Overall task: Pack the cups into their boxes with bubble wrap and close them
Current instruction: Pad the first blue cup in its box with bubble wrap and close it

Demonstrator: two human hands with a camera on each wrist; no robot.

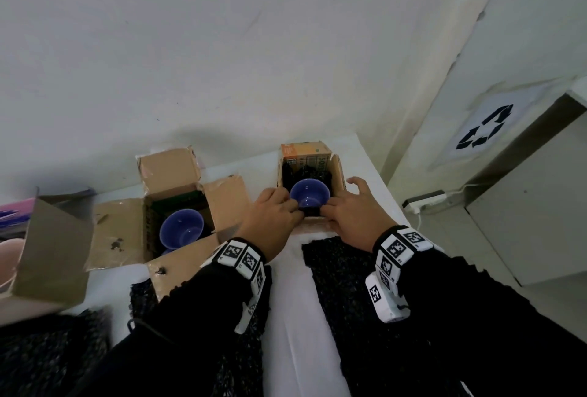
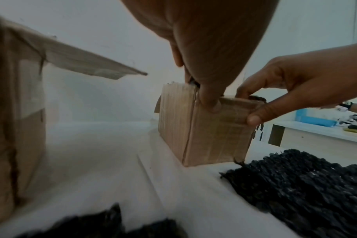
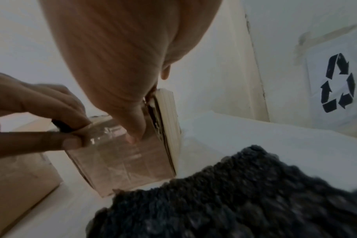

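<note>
Head view: blue cup [image 1: 309, 194] sits upright in the small box [image 1: 337, 174], at twelve o'clock from both hands, equally near.
Left wrist view: left hand [image 2: 210, 53] pinches the near rim.
Right wrist view: right hand [image 3: 120, 53] pinches it too.

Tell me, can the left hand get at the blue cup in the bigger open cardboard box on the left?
Probably yes, once freed. The left hand now grips the small cardboard box's near wall; the blue cup sits uncovered, flaps spread, right beside it.
</note>
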